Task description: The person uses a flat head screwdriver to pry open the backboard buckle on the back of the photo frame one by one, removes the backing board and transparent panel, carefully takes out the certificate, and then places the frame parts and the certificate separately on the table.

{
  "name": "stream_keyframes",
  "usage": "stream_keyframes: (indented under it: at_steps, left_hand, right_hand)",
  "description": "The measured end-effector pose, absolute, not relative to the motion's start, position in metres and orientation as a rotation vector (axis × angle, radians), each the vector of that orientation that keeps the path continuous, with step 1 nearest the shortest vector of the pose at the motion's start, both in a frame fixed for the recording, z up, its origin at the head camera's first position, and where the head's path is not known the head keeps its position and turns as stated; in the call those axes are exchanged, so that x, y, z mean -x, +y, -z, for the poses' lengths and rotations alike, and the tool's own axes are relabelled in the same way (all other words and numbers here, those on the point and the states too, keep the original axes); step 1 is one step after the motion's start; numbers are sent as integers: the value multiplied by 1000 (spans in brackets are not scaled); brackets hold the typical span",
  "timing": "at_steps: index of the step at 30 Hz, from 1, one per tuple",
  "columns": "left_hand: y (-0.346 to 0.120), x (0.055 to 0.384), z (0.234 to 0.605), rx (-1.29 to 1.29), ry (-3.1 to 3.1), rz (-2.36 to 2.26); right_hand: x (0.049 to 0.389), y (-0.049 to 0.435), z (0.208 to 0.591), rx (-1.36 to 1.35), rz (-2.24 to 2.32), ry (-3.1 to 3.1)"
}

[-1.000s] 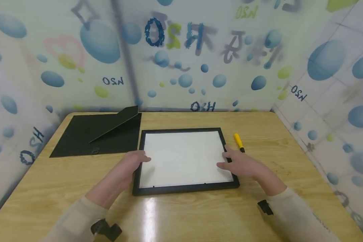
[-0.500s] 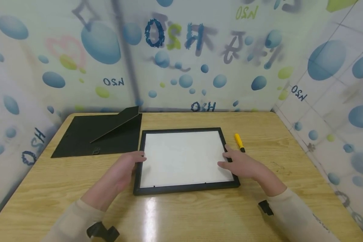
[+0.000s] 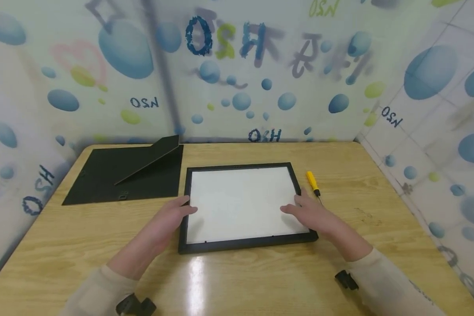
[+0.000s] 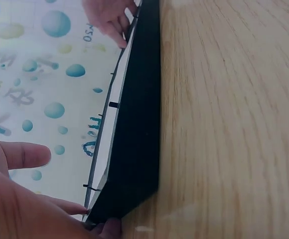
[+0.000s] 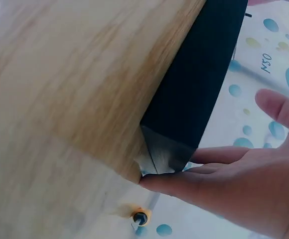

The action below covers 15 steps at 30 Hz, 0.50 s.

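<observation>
A black picture frame (image 3: 249, 243) lies on the wooden table, a white panel (image 3: 241, 204) filling its inside and small dark tabs along its inner edge. At its left side is my left hand (image 3: 170, 221); in the left wrist view its fingertips touch the rim and outer wall while the thumb (image 4: 27, 155) stands apart. My right hand (image 3: 314, 215) is at the opposite side, extended fingers (image 5: 169, 184) against the outer side near the lower corner. Its thumb (image 5: 279, 107) stays raised off the frame in the right wrist view.
A black backing board (image 3: 102, 173) with its stand flap (image 3: 154, 160) folded out lies at the back left. Beyond the right hand is a yellow-handled screwdriver (image 3: 312, 181). A wall sheet (image 3: 237, 79) with printed bubbles surrounds the table (image 3: 260, 281).
The frame has shifted slightly right on the table, with both hands staying at its sides. The head view has tilted a little.
</observation>
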<state>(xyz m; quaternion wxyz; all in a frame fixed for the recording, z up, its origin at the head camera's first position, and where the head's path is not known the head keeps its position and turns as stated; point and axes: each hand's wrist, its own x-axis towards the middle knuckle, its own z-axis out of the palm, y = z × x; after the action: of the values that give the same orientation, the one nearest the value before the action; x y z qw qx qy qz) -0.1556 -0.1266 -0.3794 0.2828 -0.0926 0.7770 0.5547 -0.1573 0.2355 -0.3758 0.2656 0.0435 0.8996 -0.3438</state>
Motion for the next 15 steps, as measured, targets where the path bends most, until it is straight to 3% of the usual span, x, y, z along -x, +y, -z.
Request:
stream_keyframes:
  at_steps: [7, 15]
  left_hand:
    - [-130, 154, 379, 197, 2123, -1445]
    - [-133, 154, 377, 118, 2203, -1342]
  right_hand:
    - [153, 226, 376, -133, 878, 2491]
    - [152, 225, 388, 142, 660, 2669]
